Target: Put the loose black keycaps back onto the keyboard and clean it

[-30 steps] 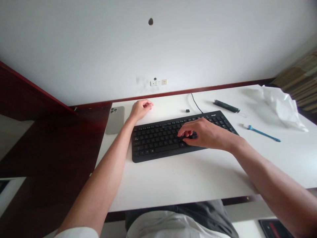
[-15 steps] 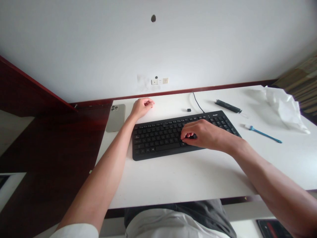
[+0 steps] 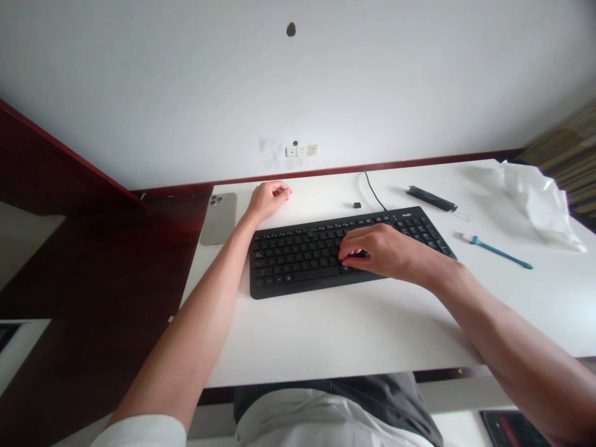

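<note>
A black keyboard (image 3: 298, 256) lies on the white table (image 3: 349, 329). My right hand (image 3: 384, 249) rests on its middle keys, with thumb and fingertips curled down and pinched around a key. My left hand (image 3: 267, 198) lies on the table just behind the keyboard's far left corner, its fingers curled into a loose fist; what is inside it is hidden. A small black piece (image 3: 356, 205), about the size of a keycap, sits on the table behind the keyboard beside the cable (image 3: 372, 189).
A phone (image 3: 220, 217) lies face down at the table's left edge, next to a dark wooden surface (image 3: 93, 279). A black stick-shaped tool (image 3: 431, 198), a thin blue tool (image 3: 500, 251) and crumpled white sheet (image 3: 535, 198) lie to the right. Wall sockets (image 3: 301, 150) sit behind.
Both hands stay where they were. The right fingertips have tightened slightly on the keys, and the view has drifted a little.
</note>
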Tool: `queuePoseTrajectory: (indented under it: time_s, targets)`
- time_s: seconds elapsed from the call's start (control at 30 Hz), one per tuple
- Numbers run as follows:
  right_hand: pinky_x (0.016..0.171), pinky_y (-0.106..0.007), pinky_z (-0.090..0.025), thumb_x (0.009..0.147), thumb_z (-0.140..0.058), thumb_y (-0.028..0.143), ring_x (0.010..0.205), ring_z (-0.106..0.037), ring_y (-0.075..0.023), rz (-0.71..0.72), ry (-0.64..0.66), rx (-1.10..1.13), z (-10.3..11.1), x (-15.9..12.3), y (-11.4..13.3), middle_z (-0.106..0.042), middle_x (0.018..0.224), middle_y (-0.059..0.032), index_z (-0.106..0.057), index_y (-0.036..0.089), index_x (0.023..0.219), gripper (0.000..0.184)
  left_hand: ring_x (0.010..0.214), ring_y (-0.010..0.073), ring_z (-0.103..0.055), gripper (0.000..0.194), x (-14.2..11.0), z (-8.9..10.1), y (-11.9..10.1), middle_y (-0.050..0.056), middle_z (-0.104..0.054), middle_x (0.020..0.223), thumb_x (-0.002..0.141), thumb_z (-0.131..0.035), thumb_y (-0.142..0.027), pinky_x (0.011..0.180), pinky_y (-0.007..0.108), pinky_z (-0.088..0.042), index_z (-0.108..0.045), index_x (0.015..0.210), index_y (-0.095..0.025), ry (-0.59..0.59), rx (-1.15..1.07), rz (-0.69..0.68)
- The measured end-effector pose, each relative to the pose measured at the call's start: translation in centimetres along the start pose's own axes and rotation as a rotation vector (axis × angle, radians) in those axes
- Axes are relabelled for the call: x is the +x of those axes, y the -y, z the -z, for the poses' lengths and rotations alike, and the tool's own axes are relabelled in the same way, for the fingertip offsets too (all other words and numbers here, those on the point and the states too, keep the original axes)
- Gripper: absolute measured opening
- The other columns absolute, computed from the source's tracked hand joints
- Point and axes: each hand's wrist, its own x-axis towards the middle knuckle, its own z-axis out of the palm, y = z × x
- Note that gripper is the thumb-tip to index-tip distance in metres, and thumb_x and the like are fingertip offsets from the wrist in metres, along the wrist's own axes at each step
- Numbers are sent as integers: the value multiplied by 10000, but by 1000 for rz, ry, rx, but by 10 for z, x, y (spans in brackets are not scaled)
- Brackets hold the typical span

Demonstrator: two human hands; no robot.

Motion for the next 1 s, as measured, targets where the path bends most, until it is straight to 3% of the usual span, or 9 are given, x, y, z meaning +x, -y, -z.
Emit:
queuePoseTrajectory:
  time_s: [0.67, 1.0]
  targets:
    - [698, -267, -561, 945, -631, 145, 775, -755, -162, 4, -6, -50, -3, -4, 2, -809, 974, -19, -829, 240, 919, 221, 834, 187, -703, 196, -1, 0, -3, 58, -806, 920, 889, -599, -273, 779, 308, -507, -774, 889, -186, 1, -4, 4]
    - [701, -265, -525, 970, -606, 157, 763, -732, -157, -69, 10, -77, -1, -6, 13, -790, 972, -29, -812, 227, 935, 221, 830, 184, -705, 186, 0, -1, 0, 51, -807, 913, 887, -607, -277, 796, 305, -516, -770, 874, -188, -5, -6, -18]
